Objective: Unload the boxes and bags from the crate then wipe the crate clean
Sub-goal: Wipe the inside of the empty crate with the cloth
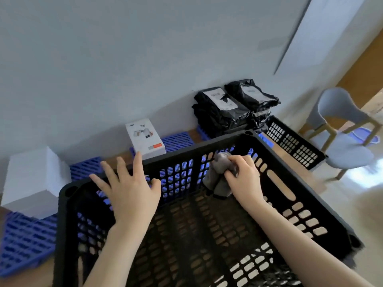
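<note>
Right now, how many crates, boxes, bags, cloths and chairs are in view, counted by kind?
Black perforated plastic crates: 2
White cardboard boxes: 2
Black plastic bags: 2 on top; more beneath, uncountable
Grey cloth: 1
Grey chair with wooden legs: 1
Total: 8 countable

Blue slatted mats (22,243) — plain white box (35,179), printed box (145,139), black bags (234,108) atop.

1. Left hand (132,189) is flat and open, fingers splayed over the far rim of the crate (182,154).
2. Right hand (242,175) is inside the crate at that far wall, fingers curled round a grey cloth (220,184).
</note>
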